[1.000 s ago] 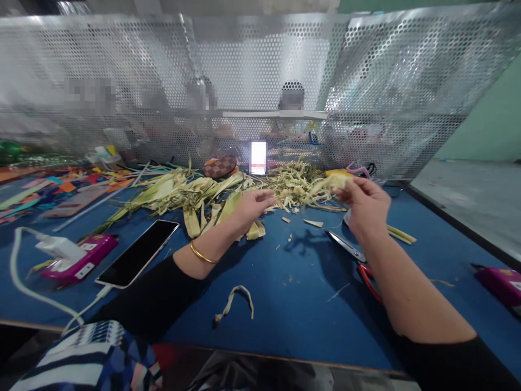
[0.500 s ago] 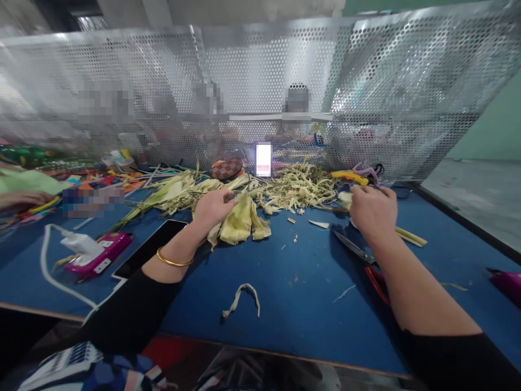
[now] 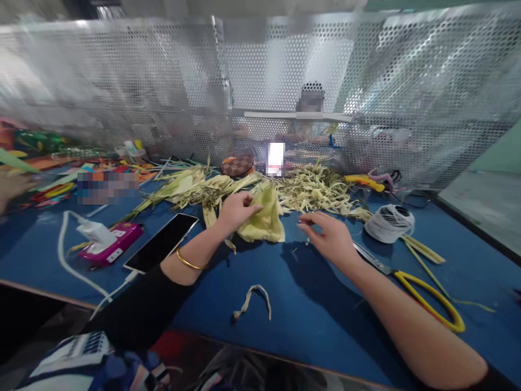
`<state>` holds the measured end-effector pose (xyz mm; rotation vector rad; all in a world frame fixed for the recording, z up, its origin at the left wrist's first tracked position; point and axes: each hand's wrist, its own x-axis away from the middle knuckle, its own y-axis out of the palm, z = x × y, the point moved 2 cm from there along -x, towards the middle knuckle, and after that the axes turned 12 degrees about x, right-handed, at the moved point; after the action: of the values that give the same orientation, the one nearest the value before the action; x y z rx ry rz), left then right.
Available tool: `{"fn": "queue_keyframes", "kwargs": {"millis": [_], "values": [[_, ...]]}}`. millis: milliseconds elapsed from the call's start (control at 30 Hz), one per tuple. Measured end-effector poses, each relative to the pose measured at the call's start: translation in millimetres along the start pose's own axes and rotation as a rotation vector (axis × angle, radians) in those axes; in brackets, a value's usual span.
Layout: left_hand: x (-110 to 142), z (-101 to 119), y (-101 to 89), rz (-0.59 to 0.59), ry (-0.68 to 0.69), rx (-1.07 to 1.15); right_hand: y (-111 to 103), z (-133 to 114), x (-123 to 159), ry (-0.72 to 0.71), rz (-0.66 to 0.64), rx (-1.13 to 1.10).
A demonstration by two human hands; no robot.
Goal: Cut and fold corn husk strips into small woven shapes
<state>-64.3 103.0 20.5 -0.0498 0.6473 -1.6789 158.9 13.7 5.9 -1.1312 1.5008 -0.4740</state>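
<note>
My left hand, with a gold bangle at the wrist, pinches a pale yellow-green corn husk that hangs down to the blue table. To its right my right hand is held above the table, thumb and forefinger nearly together. Whatever is between those fingertips is too small to make out. Beside the right wrist lies a ball of white string. Scissors with yellow handles lie partly under the right forearm. A loose husk strip curves on the table in front of me.
Heaped husk strips line the back, before a perforated metal screen. On the left are a phone on a charging cable and a magenta power strip. Another person's hand shows at the far left.
My right hand has moved left from the ball of string, uncovering it and the scissors. The husk in my left hand is now raised more upright. The view has shifted slightly.
</note>
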Motion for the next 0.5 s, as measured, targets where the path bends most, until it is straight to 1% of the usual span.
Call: {"fn": "queue_keyframes", "kwargs": {"millis": [67,133,233,333,400,500], "values": [[6,5,9.2,-0.048,-0.04,0.29,5,-8,2,0.059,0.017,-0.171],[13,11,18.8,-0.085,-0.095,0.445,9,-14,2,0.112,0.056,-0.248],[22,18,30.8,-0.167,-0.165,0.617,11,-18,2,0.178,0.091,-0.216],[26,19,36.1,-0.183,-0.218,0.729,11,-16,2,0.236,0.067,-0.185],[27,16,37.3,-0.17,-0.293,0.772,9,-13,3,0.276,0.062,-0.204],[27,11,40.0,-0.209,-0.437,0.887,4,-9,3,0.318,0.112,-0.254]]}}
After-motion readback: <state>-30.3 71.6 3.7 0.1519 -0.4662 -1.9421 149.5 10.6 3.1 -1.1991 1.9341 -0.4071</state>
